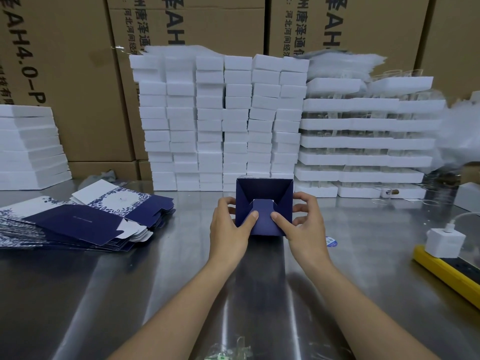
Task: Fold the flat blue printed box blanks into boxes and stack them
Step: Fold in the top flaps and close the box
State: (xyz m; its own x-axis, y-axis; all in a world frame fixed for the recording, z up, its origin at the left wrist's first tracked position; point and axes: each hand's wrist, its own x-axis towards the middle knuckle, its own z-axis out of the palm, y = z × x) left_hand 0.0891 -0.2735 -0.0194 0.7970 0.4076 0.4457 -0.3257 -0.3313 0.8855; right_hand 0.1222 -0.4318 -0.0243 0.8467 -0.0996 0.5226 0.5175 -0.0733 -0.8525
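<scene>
left hand (pixel 228 224) and right hand (pixel 304 224) forward, thumbs inward, fingers curled

head view, forward and down, close over table (pixel 181 281)

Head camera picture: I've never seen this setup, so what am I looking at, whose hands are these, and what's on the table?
There is no machine here. A person wears one camera on the head, looking forward and down, so the arms reach in from the bottom edge. Both hands, the left hand and the right hand, hold a dark blue box between them, thumbs pressing its flaps shut. On the steel table, to the left, lies a fanned pile of flat box blanks waiting to be folded. Behind stand stacks of white foam blocks. At the right sits a white charger on a yellow power strip.
</scene>
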